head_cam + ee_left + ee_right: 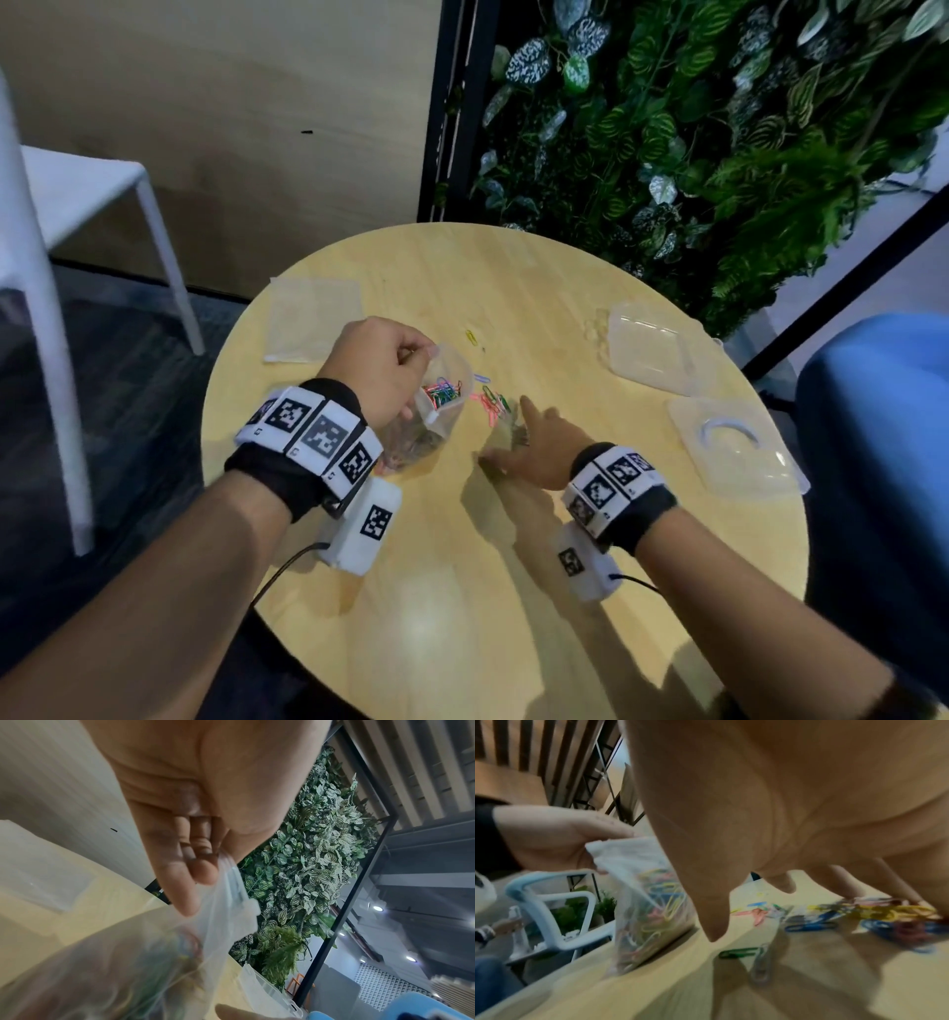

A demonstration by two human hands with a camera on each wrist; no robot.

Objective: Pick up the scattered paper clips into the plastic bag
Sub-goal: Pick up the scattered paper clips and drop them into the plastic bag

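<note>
My left hand (390, 366) pinches the rim of a clear plastic bag (440, 406) and holds it upright on the round wooden table (565, 591). Several coloured paper clips lie inside the bag. In the left wrist view the curled fingers (203, 874) grip the bag's rim (236, 894). Loose paper clips (494, 402) lie just right of the bag. My right hand (531, 439) is spread over them with its fingers straight and pointing down. In the right wrist view its fingertips (911, 896) touch the clip pile (885, 914), and a green clip (739, 952) lies near the thumb. A yellow clip (471, 336) lies farther back.
A flat clear bag (313, 318) lies at the table's back left. A clear plastic box (652, 344) and its lid (734, 447) sit on the right. A white chair (77, 205) stands to the left, a blue seat (883, 411) to the right, and a plant wall (719, 128) behind.
</note>
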